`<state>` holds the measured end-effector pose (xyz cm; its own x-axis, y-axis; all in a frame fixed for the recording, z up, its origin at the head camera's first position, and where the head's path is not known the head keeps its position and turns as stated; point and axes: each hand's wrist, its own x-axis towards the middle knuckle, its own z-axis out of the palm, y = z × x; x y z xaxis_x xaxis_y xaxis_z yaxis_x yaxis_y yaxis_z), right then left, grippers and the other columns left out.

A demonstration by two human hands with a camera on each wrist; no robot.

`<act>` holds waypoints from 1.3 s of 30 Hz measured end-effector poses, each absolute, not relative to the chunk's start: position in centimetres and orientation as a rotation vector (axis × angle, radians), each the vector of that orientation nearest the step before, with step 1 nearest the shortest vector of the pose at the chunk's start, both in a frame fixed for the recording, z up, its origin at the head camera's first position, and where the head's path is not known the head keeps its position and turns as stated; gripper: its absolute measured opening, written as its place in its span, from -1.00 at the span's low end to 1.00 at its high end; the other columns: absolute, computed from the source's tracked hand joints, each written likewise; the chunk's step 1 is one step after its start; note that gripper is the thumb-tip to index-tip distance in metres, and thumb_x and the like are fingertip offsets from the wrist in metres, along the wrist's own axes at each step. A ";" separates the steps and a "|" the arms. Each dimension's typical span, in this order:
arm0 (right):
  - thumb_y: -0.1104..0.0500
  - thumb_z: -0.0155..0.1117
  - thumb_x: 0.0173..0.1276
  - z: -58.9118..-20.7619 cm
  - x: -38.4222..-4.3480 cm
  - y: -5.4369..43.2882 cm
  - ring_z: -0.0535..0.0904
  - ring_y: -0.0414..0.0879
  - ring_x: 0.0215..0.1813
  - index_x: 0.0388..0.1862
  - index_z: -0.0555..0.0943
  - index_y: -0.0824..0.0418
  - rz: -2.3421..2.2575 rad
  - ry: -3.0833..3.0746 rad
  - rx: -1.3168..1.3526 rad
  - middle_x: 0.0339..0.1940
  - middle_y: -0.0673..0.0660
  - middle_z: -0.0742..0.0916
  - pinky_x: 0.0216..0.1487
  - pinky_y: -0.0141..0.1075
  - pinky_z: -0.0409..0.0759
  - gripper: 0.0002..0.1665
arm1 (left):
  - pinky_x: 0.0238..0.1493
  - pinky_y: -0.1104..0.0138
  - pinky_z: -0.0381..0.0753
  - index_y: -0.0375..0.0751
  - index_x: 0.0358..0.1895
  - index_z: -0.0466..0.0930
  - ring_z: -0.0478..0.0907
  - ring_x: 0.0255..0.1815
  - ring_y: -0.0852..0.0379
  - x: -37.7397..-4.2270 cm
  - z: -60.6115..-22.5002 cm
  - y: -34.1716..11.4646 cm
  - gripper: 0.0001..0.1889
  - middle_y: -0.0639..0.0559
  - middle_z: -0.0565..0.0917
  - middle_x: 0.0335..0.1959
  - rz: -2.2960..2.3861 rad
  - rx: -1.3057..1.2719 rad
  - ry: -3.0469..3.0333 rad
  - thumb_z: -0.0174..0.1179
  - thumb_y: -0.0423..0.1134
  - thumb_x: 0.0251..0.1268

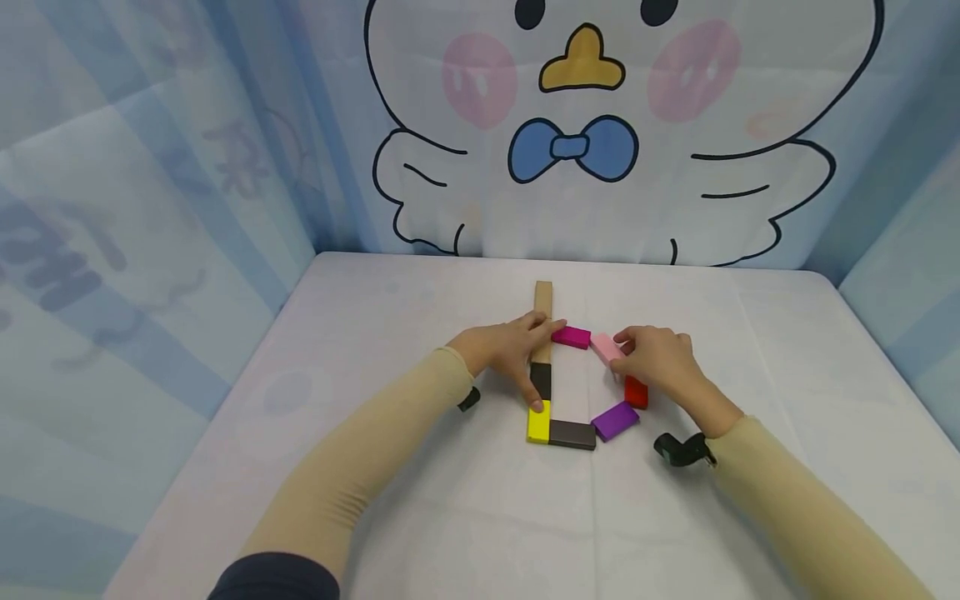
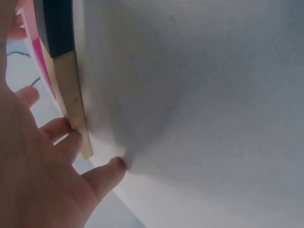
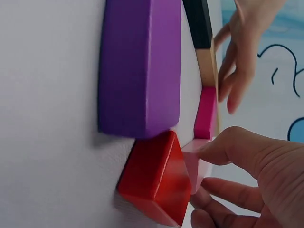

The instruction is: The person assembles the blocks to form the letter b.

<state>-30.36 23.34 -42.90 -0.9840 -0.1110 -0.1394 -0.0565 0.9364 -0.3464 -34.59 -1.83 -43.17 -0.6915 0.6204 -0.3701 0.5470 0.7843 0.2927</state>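
Observation:
Flat coloured blocks lie end to end in a D-shaped loop. My right hand (image 1: 663,362) pinches the pink block (image 1: 606,348) between thumb and fingers; the right wrist view shows its thumb on the near face. The left hand (image 1: 510,346) spreads over the straight left side, its thumb at the yellow block (image 1: 538,427) and its index finger by the magenta block (image 1: 572,337). Under that hand run a natural wood strip (image 1: 543,298) and a black block (image 1: 541,382). A red block (image 3: 154,171), a purple block (image 1: 616,421) and a dark brown block (image 1: 572,434) complete the curve and base.
A white cloth (image 1: 420,517) covers the table, with a crease running toward the front. Behind its far edge hangs a curtain with a cartoon bird (image 1: 581,71). Pale blue patterned curtain (image 1: 135,250) closes off the left side. A dark wrist camera (image 1: 682,450) sits by the right sleeve.

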 end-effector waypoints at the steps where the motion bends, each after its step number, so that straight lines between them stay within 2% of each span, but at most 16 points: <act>1: 0.05 0.42 0.30 -42.9 -30.6 23.4 0.62 0.28 0.11 0.28 0.59 0.35 -0.530 2.927 -0.124 0.06 0.32 0.77 0.19 0.23 0.30 -0.36 | 0.59 -0.09 0.25 0.34 0.70 -0.32 -0.07 0.71 -0.08 -34.5 -43.1 -1.8 0.46 -0.06 -0.22 0.73 0.211 0.869 2.520 0.55 0.45 -0.24; 7: 0.03 0.42 0.34 -42.4 -31.2 24.0 0.59 0.28 0.16 0.30 0.57 0.31 -0.573 2.858 -0.124 0.13 0.34 0.75 0.21 0.27 0.29 -0.37 | 0.61 -0.12 0.20 0.37 0.70 -0.23 -0.19 0.74 -0.07 -34.5 -43.1 -1.8 0.40 -0.04 -0.30 0.74 0.183 0.853 2.517 0.52 0.47 -0.23; 17: 0.07 0.41 0.32 -42.2 -30.8 24.2 0.55 0.31 0.22 0.32 0.55 0.28 -0.585 2.818 -0.121 0.20 0.37 0.70 0.26 0.32 0.26 -0.37 | 0.59 -0.11 0.24 0.31 0.70 -0.13 -0.12 0.73 -0.08 -34.6 -43.2 -1.7 0.37 -0.04 -0.25 0.74 0.156 0.870 2.539 0.52 0.48 -0.23; 25: 0.04 0.38 0.34 -42.3 -30.6 24.5 0.55 0.32 0.21 0.32 0.55 0.28 -0.592 2.825 -0.141 0.19 0.36 0.70 0.26 0.34 0.27 -0.37 | 0.59 -0.06 0.26 0.30 0.70 -0.27 -0.06 0.70 -0.05 -34.6 -43.3 -1.8 0.44 -0.06 -0.18 0.72 0.191 0.889 2.534 0.54 0.46 -0.23; 30: -0.01 0.31 0.42 -42.2 -31.7 23.6 0.58 0.28 0.19 0.33 0.57 0.24 -0.624 2.907 -0.262 0.20 0.31 0.71 0.25 0.30 0.36 -0.42 | 0.60 -0.07 0.23 0.23 0.71 -0.36 -0.11 0.72 -0.04 -34.8 -43.1 -2.0 0.51 -0.05 -0.22 0.74 0.179 0.865 2.540 0.53 0.48 -0.25; 35: -0.01 0.38 0.40 -42.4 -33.5 21.9 0.62 0.23 0.17 0.29 0.63 0.19 -0.556 2.964 -0.436 0.21 0.24 0.73 0.26 0.25 0.34 -0.45 | 0.61 -0.07 0.22 0.19 0.71 -0.37 -0.09 0.72 -0.02 -34.9 -43.2 -2.1 0.53 -0.02 -0.22 0.74 0.156 0.848 2.548 0.51 0.52 -0.28; 39: -0.01 0.41 0.39 -42.8 -34.2 21.4 0.63 0.20 0.16 0.24 0.68 0.17 -0.514 2.956 -0.459 0.18 0.21 0.76 0.27 0.24 0.31 -0.50 | 0.62 -0.04 0.22 0.14 0.71 -0.38 -0.06 0.71 -0.02 -34.8 -43.3 -1.8 0.54 -0.02 -0.22 0.73 0.155 0.877 2.539 0.50 0.54 -0.27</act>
